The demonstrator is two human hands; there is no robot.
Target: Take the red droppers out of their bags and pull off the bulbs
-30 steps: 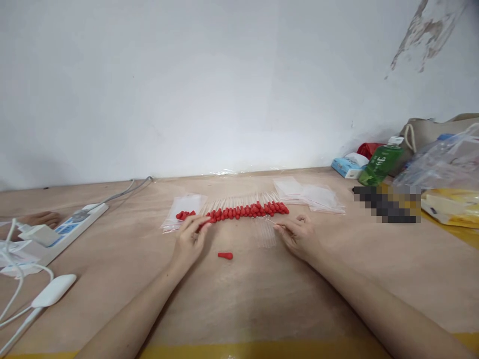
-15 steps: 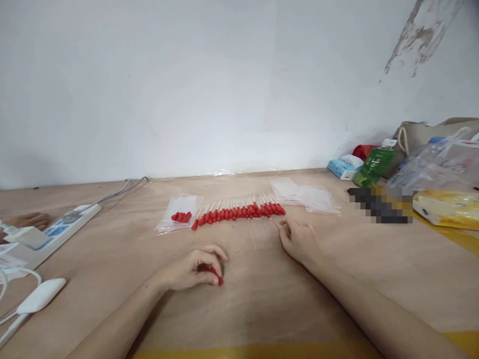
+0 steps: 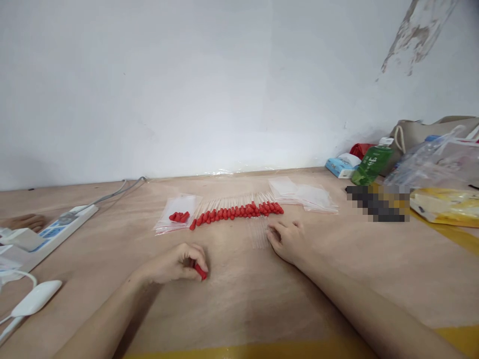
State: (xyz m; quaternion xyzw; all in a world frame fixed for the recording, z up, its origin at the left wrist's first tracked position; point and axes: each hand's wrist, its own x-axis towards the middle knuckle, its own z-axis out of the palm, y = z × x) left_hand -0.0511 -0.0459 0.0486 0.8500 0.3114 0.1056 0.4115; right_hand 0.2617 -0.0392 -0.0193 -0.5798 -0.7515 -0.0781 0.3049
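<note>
My left hand (image 3: 183,264) is low over the table at left of centre, thumb and fingers pinching a red rubber dropper bulb (image 3: 201,271). My right hand (image 3: 288,242) rests with curled fingers at the right edge of a row of thin clear tubes (image 3: 258,235). Its fingertips touch or nearly touch the outermost tube; whatever lies between them is hidden. Behind the tubes runs a long row of droppers (image 3: 235,212), red bulbs facing me and pale stems pointing to the wall. Several loose red bulbs (image 3: 179,217) lie on clear zip bags (image 3: 168,225) at the row's left.
More zip bags (image 3: 318,198) lie right of the row. A power strip (image 3: 56,234) with plugs and a white adapter (image 3: 36,298) occupies the left, near another person's hand (image 3: 26,221). At back right stand a tissue pack (image 3: 339,167), a green bottle (image 3: 374,162) and plastic bags (image 3: 430,159).
My left hand has moved left and slightly up with the red bulb. My right hand has come slightly left and down beside the clear tubes; the tube seen in its fingers no longer shows.
</note>
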